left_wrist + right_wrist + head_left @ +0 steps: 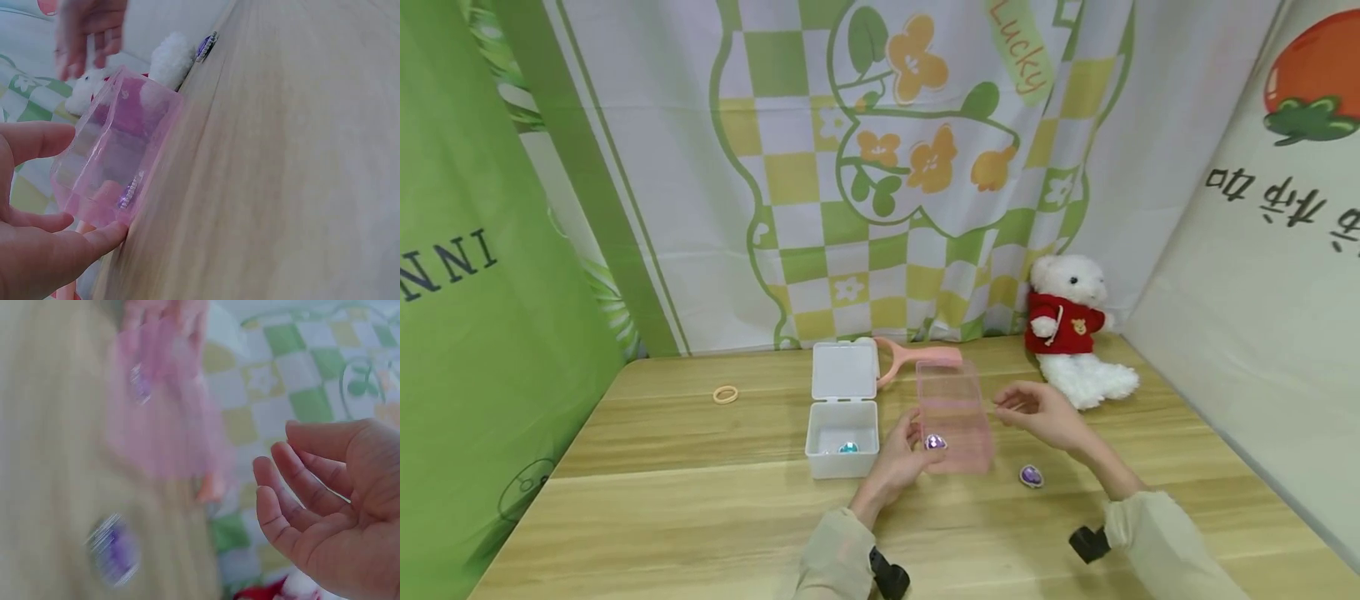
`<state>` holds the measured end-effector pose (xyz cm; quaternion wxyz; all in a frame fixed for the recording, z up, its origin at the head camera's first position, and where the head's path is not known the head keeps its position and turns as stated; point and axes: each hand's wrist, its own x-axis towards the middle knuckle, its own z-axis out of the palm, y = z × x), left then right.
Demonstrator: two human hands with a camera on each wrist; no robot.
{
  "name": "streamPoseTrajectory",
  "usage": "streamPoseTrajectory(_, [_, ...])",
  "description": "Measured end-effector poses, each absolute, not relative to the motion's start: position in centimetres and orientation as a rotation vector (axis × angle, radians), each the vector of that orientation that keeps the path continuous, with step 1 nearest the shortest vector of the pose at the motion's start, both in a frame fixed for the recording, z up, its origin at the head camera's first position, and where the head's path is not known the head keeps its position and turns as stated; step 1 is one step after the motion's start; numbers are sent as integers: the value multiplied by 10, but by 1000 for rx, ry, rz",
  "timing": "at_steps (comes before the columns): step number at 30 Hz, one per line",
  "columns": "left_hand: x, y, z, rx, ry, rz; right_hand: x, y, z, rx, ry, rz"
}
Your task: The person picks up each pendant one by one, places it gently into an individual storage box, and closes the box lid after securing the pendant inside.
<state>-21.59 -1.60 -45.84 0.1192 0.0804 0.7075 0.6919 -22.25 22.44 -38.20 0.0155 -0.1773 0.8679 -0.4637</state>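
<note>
Probably mid gem-sorting — left hand (897, 460) relaxed against the pink box (958, 427), right hand (1047, 417) loosely bent, empty — loose gem (1032, 476) likely needs pinching next.

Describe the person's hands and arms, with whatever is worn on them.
Both the left hand and right hand are bare, with no glove or ring showing. The left sleeve and right sleeve are plain pale beige, ending short of the hands. A small, blocky black device sits at each cuff, left and right; no cable is visible.
</note>
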Motion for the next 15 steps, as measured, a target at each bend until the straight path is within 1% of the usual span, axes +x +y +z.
streamPoseTrajectory(4, [-215,-16,-458,220,2072,2027,-210,250,-405,-371,2593,-1557])
streamPoseTrajectory(6, [-214,-16,-458,215,2070,2034,-206,259,-414,-326,2570,-1561])
streamPoseTrajectory(15, [-213,-16,-458,222,2063,2052,-197,283,-440,-287,2532,-1532])
